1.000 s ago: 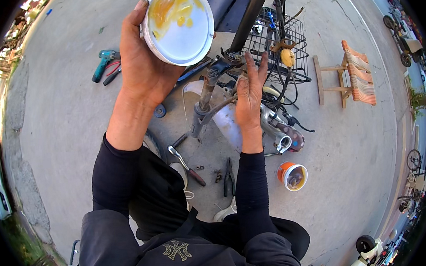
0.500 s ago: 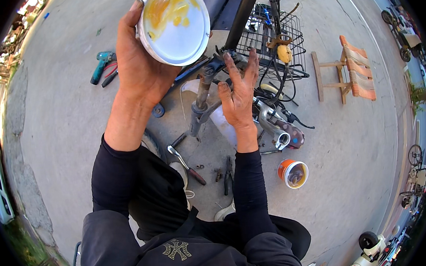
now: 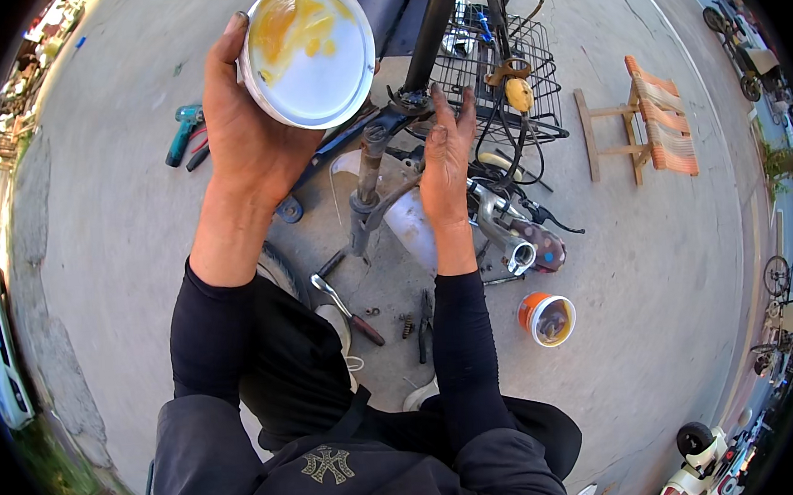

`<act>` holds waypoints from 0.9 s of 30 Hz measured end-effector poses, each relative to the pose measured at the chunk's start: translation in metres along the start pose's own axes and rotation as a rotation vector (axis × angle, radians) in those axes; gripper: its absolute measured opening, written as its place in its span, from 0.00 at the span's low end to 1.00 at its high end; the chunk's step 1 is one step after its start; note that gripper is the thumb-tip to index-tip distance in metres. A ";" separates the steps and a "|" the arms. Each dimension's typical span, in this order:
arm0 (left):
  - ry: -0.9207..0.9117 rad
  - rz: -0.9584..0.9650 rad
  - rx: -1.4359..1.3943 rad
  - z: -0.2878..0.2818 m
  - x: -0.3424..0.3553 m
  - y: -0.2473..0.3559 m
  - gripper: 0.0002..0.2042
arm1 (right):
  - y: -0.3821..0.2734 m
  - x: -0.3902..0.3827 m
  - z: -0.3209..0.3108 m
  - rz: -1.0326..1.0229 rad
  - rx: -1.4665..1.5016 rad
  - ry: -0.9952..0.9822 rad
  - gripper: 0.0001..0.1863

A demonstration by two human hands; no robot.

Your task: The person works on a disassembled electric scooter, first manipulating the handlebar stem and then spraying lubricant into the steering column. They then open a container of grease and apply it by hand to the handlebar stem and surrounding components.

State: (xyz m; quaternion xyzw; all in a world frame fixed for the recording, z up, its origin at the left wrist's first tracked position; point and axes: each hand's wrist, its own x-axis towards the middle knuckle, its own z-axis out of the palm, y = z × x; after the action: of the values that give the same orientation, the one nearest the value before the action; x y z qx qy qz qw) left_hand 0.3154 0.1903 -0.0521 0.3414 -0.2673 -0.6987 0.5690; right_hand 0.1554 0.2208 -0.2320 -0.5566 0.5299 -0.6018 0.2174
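High on the left, my left hand [image 3: 253, 152] grips a round white tub lid [image 3: 318, 84] by its rim. Yellow grease is smeared over the lid's upper part. My right hand [image 3: 448, 176] is raised with nothing in it, its dark-stained fingers stretched out and slightly apart. Just left of that hand stands a worn grey fork tube [image 3: 372, 172] of a partly dismantled bicycle. Behind it runs the black bicycle frame [image 3: 436, 41]. Low on the right, an open orange tub [image 3: 531, 314] holds brownish grease.
Near my feet lie a ratchet wrench [image 3: 351, 316], pliers [image 3: 426, 325] and a small spring [image 3: 408, 326]. Handlebar parts [image 3: 504, 232] and a wire basket [image 3: 538, 66] are beyond my right hand. A teal power drill [image 3: 184, 135] lies at left, a folding stool [image 3: 665, 118] at right.
Both the lid and my left hand have shifted slightly left. My right hand has turned more edge-on, with its fingers nearer together.
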 end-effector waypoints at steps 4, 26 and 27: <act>-0.009 -0.012 -0.009 -0.001 0.000 -0.001 0.37 | 0.005 -0.003 0.001 -0.035 -0.184 -0.017 0.37; 0.002 -0.005 -0.001 0.004 0.001 0.000 0.35 | -0.007 -0.006 -0.005 -0.203 -0.482 0.001 0.35; -0.004 -0.015 -0.008 0.003 0.000 0.001 0.35 | -0.010 -0.010 -0.010 -0.238 -0.564 0.001 0.35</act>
State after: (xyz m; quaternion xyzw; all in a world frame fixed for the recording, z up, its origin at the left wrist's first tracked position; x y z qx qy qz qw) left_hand 0.3132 0.1902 -0.0497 0.3399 -0.2632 -0.7046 0.5646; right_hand 0.1529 0.2368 -0.2259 -0.6528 0.6074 -0.4523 -0.0180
